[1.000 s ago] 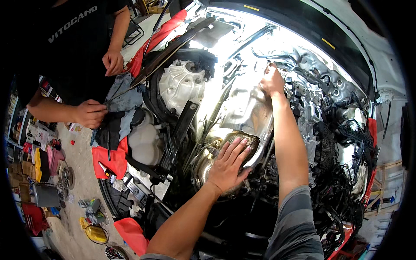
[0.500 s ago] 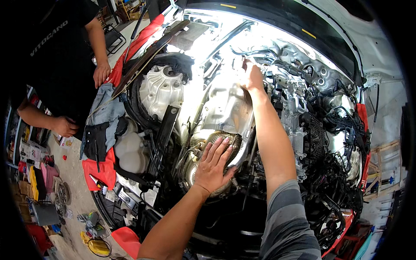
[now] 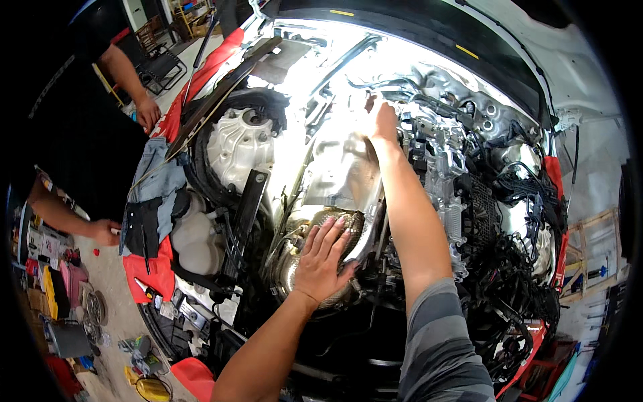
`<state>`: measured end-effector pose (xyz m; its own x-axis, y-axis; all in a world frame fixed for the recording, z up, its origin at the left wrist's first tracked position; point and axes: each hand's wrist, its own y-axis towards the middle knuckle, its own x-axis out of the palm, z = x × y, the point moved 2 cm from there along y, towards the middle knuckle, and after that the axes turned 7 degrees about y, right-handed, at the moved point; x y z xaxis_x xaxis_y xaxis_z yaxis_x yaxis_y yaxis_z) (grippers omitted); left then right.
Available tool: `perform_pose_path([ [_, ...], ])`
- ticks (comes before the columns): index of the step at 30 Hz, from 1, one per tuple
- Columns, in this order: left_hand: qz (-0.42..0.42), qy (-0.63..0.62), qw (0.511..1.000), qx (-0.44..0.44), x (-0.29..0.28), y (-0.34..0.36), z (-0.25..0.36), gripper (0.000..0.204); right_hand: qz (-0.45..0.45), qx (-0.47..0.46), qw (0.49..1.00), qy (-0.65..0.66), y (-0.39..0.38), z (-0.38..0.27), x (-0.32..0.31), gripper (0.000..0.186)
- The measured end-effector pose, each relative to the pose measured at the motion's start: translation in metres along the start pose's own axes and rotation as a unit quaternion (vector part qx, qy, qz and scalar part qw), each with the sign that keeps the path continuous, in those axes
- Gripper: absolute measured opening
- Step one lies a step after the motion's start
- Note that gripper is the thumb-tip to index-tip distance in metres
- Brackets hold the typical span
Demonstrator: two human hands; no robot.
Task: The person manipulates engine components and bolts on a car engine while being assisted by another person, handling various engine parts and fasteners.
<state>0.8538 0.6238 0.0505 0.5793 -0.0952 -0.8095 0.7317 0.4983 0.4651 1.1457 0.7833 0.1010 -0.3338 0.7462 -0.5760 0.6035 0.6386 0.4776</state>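
My left hand [image 3: 320, 264] lies spread on a rounded metal exhaust housing [image 3: 288, 273] low in the middle of the engine bay. Above it is a silver heat shield [image 3: 340, 181]. My right hand [image 3: 380, 122] reaches along that shield's right edge to its far end, fingers curled round something small that I cannot make out in the glare. The engine [image 3: 435, 181], with its exposed metal head and black connectors, is just right of my right forearm.
A person in black [image 3: 80, 134] stands at the left fender, beside red covers [image 3: 147, 275] and denim cloth [image 3: 151, 171]. A white reservoir [image 3: 197, 244] and strut tower [image 3: 238, 151] line the left; wiring [image 3: 516, 268] fills the right. The raised hood [image 3: 415, 23] arches overhead; tools and boxes lie on the floor.
The view has shifted, so the bay sits further left. The other person has drawn back, both hands lower at the fender. My hands keep much the same places on the metal parts.
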Motion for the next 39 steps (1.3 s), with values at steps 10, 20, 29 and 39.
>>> perform_pose_path([
  [10,0.005,0.018,1.0,0.005,0.002,0.003,0.005,0.06,-0.03,-0.031,0.999,-0.01,0.002,0.007,-0.005,0.045],
  [20,0.0,0.007,1.0,0.008,0.004,0.002,0.001,0.058,0.003,0.001,0.998,0.064,0.001,0.0,0.0,0.035],
  [29,-0.003,0.007,1.0,0.008,0.002,0.001,0.0,0.06,0.026,0.023,0.997,0.071,0.002,-0.005,-0.005,0.041],
  [39,0.003,-0.004,1.0,0.001,0.0,0.002,0.001,0.057,-0.059,0.025,0.997,0.045,0.003,-0.011,-0.008,0.039],
])
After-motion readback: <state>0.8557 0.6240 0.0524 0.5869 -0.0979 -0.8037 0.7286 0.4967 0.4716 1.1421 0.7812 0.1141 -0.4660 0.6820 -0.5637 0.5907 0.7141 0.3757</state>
